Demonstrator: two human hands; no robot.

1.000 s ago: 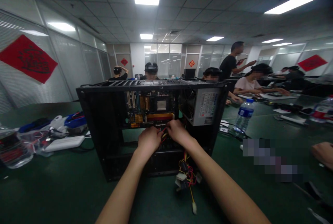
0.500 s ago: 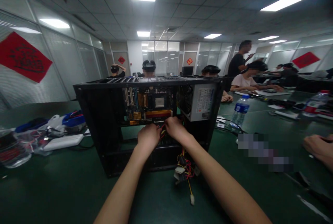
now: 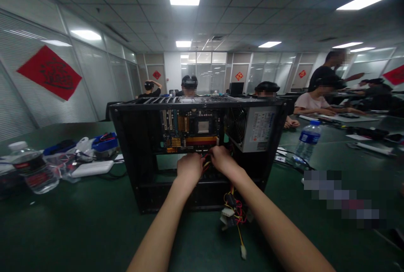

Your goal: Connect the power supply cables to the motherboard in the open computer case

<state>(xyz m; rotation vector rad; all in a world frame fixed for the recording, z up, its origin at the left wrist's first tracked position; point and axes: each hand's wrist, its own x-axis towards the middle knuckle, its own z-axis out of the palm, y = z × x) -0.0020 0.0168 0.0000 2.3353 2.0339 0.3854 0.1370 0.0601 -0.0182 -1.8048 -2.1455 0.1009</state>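
An open black computer case (image 3: 202, 106) lies in front of me on the green table. Inside are a motherboard (image 3: 186, 126) with a bare metal-topped processor (image 3: 203, 127) and a power supply (image 3: 259, 131) with its fan. Just below the motherboard's lower edge, my left hand (image 3: 190, 166) and my right hand (image 3: 223, 160) are closed close together. Between them runs a bundle of red, black and yellow cables (image 3: 207, 163), pinched by the fingers of both. My fingertips are partly hidden. Below my right wrist hangs a cluster of loose power connectors (image 3: 232, 213).
At left are a water bottle (image 3: 33, 166), a white flat box (image 3: 92, 169) and blue pouches (image 3: 104, 141). A blue-capped bottle (image 3: 308, 141) stands right of the case, near thin black cables. Several people sit or stand behind at tables.
The view has swung left, so everything sits further right in the picture. Both hands stay on the cables with hardly any movement relative to the case.
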